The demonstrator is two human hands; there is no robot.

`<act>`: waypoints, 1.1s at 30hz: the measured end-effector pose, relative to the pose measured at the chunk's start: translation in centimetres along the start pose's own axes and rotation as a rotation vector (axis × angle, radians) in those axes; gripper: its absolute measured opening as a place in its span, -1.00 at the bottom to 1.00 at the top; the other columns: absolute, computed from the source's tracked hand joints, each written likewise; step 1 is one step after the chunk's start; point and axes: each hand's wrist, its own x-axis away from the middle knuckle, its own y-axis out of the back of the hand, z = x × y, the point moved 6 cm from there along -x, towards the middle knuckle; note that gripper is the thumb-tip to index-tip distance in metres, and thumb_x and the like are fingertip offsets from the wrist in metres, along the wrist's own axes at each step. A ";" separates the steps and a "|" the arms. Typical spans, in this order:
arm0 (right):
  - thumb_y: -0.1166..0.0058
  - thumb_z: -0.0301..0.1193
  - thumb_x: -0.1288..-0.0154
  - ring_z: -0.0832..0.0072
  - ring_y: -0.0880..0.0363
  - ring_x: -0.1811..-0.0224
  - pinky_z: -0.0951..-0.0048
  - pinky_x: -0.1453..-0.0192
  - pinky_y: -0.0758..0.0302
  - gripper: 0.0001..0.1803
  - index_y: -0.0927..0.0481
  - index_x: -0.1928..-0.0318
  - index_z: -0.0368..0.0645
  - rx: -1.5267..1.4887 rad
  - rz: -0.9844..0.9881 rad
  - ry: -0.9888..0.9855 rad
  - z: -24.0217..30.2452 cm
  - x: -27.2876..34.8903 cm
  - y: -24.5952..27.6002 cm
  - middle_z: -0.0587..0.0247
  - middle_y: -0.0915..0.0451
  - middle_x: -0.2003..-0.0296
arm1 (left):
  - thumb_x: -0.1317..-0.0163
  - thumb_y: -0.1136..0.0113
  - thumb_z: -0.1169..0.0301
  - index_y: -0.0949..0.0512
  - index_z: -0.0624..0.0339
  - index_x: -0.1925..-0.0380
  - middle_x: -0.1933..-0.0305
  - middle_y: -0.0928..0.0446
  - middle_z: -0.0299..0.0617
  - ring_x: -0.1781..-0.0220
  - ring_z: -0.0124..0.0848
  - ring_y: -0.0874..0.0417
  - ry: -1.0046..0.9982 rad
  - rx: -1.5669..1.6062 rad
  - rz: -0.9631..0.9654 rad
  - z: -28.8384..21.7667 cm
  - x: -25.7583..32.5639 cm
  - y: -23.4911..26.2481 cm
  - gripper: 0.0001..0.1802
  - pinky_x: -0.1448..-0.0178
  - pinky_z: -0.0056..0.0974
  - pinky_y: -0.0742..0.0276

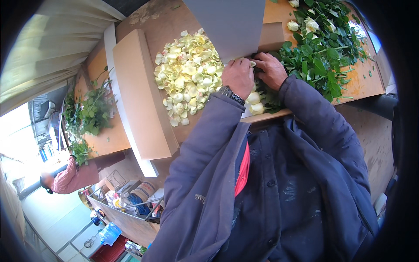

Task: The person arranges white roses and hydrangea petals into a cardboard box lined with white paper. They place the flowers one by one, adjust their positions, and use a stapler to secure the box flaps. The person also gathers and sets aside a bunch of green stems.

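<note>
Mostly your table (362, 83) is covered: a tan board (142, 96) walls its left, a heap of pale rose petals (187, 74) fills the middle, leafy white roses (323, 43) crowd the right. Both arms reach forward, your left hand (238, 77) and right hand (270, 70) side by side, knuckles up, curled on the rose stems (262, 94) at the near edge.

petal pile (187, 74) on table (371, 83), left of roses (323, 48).

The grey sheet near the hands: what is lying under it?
The grey sheet covers part of the petal pile and a cardboard piece. What else lies beneath is hidden.
</note>
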 end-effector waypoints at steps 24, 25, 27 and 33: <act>-0.38 -0.41 -0.13 0.05 -0.57 -0.12 0.07 -0.22 -0.52 -0.55 -0.76 -0.09 -0.04 -0.057 0.009 -0.054 -0.6 -0.1 -0.3 0.12 -0.62 -0.03 | -0.20 -0.43 0.41 -0.62 0.15 0.13 0.08 -0.62 -0.01 -0.04 0.06 -0.64 0.040 0.043 0.088 0.7 -0.4 -1.7 -0.74 -0.12 0.05 -0.62; -0.38 -0.41 -0.12 0.05 -0.57 -0.13 0.07 -0.23 -0.52 -0.54 -0.76 -0.10 -0.04 -0.066 0.002 -0.049 -0.6 -0.1 -0.3 0.12 -0.62 -0.04 | -0.21 -0.42 0.41 -0.64 0.14 0.17 0.11 -0.62 -0.04 -0.01 0.05 -0.65 0.034 0.038 0.078 0.7 -0.4 -1.9 -0.79 -0.10 0.04 -0.63; -0.38 -0.40 -0.11 0.05 -0.56 -0.15 0.07 -0.24 -0.51 -0.51 -0.76 -0.12 -0.04 -0.077 -0.003 -0.049 -0.8 0.0 -0.3 0.12 -0.62 -0.06 | -0.22 -0.40 0.42 -0.66 0.13 0.24 0.15 -0.64 -0.08 0.03 0.01 -0.67 0.023 0.040 0.046 0.8 -0.5 -2.1 -0.86 -0.07 0.02 -0.64; -0.35 -0.45 -0.09 0.03 -0.58 -0.15 0.07 -0.27 -0.52 -0.47 -0.75 -0.16 -0.05 -0.107 -0.028 -0.024 -1.0 -0.2 -0.5 0.10 -0.63 -0.06 | -0.18 -0.40 0.48 -0.70 0.12 0.32 0.23 -0.68 -0.12 0.09 -0.07 -0.70 -0.112 0.261 0.018 0.0 -0.3 -1.1 -0.92 -0.01 -0.03 -0.65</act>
